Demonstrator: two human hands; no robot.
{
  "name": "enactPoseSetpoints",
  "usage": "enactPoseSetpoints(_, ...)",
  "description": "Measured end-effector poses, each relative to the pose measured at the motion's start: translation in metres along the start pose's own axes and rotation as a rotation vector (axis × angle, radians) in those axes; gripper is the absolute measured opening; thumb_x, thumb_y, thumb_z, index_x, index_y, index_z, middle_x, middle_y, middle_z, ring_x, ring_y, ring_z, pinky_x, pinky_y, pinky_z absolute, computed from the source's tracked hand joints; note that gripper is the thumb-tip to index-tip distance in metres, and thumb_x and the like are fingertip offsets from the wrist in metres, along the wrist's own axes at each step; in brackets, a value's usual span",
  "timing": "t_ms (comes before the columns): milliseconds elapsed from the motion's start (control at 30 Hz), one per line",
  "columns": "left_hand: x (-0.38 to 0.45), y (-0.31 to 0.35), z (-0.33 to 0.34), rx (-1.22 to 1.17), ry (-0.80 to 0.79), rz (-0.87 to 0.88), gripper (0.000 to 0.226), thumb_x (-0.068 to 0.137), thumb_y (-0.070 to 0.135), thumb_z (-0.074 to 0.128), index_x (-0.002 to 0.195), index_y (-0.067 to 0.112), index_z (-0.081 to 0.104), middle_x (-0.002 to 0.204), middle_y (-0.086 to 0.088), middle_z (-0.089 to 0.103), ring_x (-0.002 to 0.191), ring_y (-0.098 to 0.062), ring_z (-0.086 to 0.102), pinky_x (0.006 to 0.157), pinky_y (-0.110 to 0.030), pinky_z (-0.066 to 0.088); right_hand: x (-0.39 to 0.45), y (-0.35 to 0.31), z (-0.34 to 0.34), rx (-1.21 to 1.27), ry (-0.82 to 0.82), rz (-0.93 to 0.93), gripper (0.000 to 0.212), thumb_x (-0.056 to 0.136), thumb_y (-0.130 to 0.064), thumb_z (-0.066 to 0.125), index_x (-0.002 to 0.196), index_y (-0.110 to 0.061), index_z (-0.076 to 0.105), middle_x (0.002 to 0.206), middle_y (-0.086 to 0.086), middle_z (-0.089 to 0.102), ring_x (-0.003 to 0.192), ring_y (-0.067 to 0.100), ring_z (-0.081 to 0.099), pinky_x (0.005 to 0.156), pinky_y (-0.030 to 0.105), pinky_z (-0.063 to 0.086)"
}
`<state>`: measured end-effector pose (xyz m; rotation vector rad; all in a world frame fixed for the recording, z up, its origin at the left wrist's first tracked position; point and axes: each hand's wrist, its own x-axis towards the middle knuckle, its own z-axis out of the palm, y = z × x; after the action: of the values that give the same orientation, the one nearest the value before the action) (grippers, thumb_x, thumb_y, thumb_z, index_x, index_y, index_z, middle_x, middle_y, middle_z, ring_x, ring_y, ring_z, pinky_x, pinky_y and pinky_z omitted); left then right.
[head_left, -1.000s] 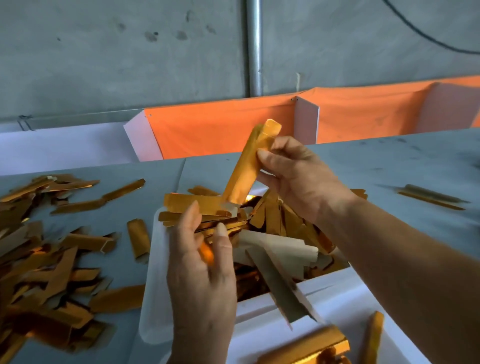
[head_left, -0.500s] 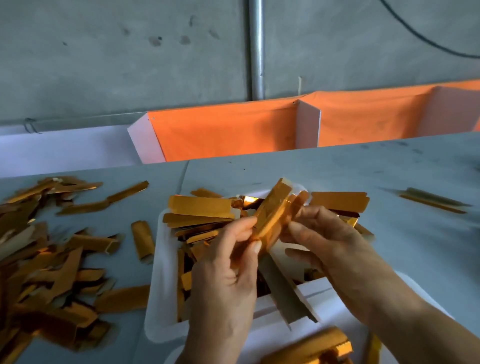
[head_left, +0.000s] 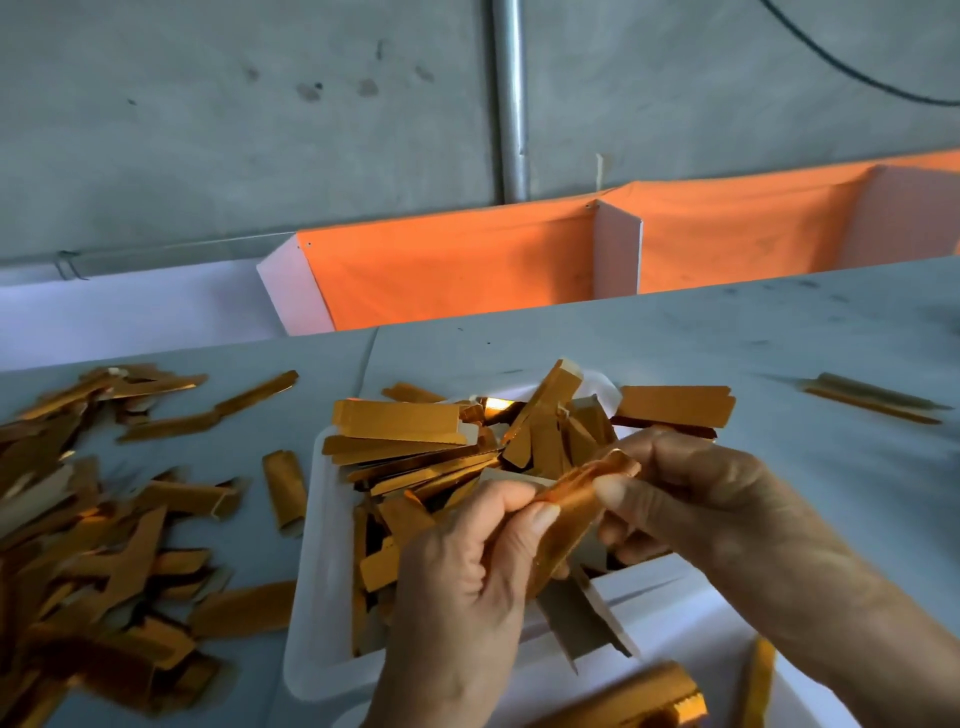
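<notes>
You hold one shiny gold card strip (head_left: 574, 501) just above the white plastic tray (head_left: 322, 545). Your left hand (head_left: 462, 582) pinches its near end, your right hand (head_left: 696, 504) its far end. It looks light, thin and bendy, so grip the ends softly.

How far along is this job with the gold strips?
Perhaps midway. A pile of gold pieces at left looks finished. The left hand and right hand pinch one gold strip over the white tray, which holds many flat strips to do.
</notes>
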<state>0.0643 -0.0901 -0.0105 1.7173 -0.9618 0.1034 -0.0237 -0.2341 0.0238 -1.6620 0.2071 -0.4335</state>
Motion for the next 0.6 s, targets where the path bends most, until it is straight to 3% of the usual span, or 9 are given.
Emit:
enactPoseSetpoints(133,0.001,0.002,0.005,0.195,0.043,0.163,0.016,0.094,0.042,0.05,0.082,0.035,0.059,0.058,0.022,0.049,0.062,0.005,0.055,0.046,-0.004,0.039,0.003,0.001,-0.003,0.038,0.033,-0.024,0.013,0.066,-0.018,0.065,0.072,-0.009,0.071,0.059,0.01,0.065,0.052,0.016,0.063,0.05,0.018,0.05)
enactPoseSetpoints(267,0.004,0.002,0.006,0.297,0.098,0.224,0.027,0.092,0.036,0.043,0.083,0.021,0.064,0.057,0.028,0.036,0.054,0.013,0.045,0.047,0.002,0.029,0.002,0.003,-0.001,0.054,0.048,-0.086,0.01,0.067,-0.015,0.064,0.071,-0.009,0.07,0.061,0.014,0.067,0.053,0.019,0.065,0.05,0.019,0.051)
enactPoseSetpoints(333,0.003,0.003,0.004,0.264,0.099,0.219,0.029,0.092,0.037,0.043,0.09,0.02,0.067,0.059,0.024,0.046,0.055,0.011,0.05,0.048,0.001,0.033,0.001,0.002,0.0,0.087,0.076,-0.136,0.013,0.068,-0.011,0.062,0.077,-0.007,0.068,0.064,0.015,0.068,0.058,0.019,0.067,0.053,0.019,0.053)
enactPoseSetpoints(400,0.001,0.006,0.003,0.164,0.029,0.203,0.029,0.093,0.041,0.04,0.109,0.036,0.064,0.073,0.016,0.063,0.071,0.005,0.06,0.055,-0.004,0.044,0.0,0.0,-0.001,0.092,0.114,-0.212,0.013,0.067,-0.009,0.061,0.077,-0.007,0.069,0.07,0.014,0.07,0.064,0.019,0.069,0.06,0.019,0.055)
enactPoseSetpoints(467,0.0,0.007,0.004,0.076,-0.062,0.164,0.031,0.093,0.047,0.038,0.121,0.054,0.052,0.09,0.022,0.065,0.089,0.005,0.06,0.068,-0.006,0.046,-0.001,-0.003,-0.005,0.078,0.129,-0.277,0.013,0.069,-0.009,0.062,0.078,-0.011,0.071,0.077,0.012,0.071,0.07,0.019,0.07,0.067,0.02,0.055)
enactPoseSetpoints(533,-0.001,0.008,0.006,0.055,-0.107,0.161,0.034,0.095,0.045,0.042,0.129,0.049,0.048,0.104,0.024,0.062,0.101,0.006,0.056,0.077,-0.004,0.042,-0.004,-0.004,-0.01,0.067,0.106,-0.293,0.012,0.073,-0.009,0.063,0.081,-0.014,0.071,0.083,0.012,0.071,0.076,0.021,0.07,0.071,0.02,0.055)
enactPoseSetpoints(600,0.0,0.006,0.007,0.089,-0.092,0.214,0.041,0.096,0.039,0.044,0.136,0.033,0.046,0.118,0.016,0.058,0.11,0.0,0.054,0.083,-0.007,0.043,-0.007,-0.005,-0.013,0.1,0.051,-0.273,0.005,0.083,-0.013,0.069,0.087,-0.014,0.072,0.089,0.013,0.071,0.086,0.023,0.07,0.076,0.023,0.055)
